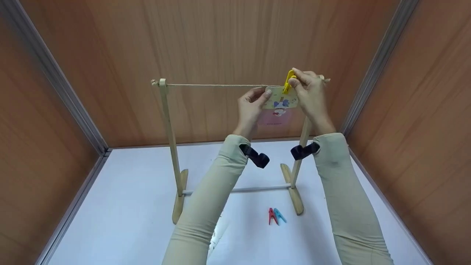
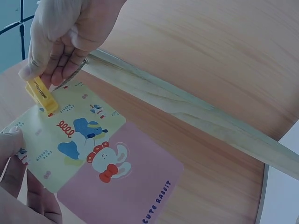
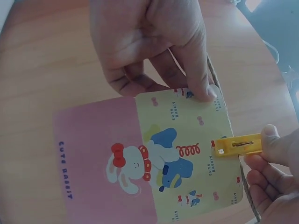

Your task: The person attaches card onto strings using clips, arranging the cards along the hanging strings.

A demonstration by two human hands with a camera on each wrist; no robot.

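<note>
A wooden rack (image 1: 170, 140) carries a string (image 1: 220, 85) between its two posts. A yellow and pink cartoon card (image 1: 281, 102) hangs at the string's right end. My left hand (image 1: 262, 95) pinches the card's left top edge. My right hand (image 1: 296, 78) pinches the tail of a yellow clothespin (image 1: 289, 81) whose jaws sit on the card's top edge at the string. In the left wrist view the clothespin (image 2: 42, 95) bites the card (image 2: 88, 144). In the right wrist view the clothespin (image 3: 236, 144) lies across the card (image 3: 177, 158) and the string (image 3: 212, 74).
A red clothespin (image 1: 271, 216) and a blue clothespin (image 1: 280, 216) lie together on the white table (image 1: 128, 206) near the rack's right foot (image 1: 294, 195). Wooden walls (image 1: 55, 110) enclose the table on three sides.
</note>
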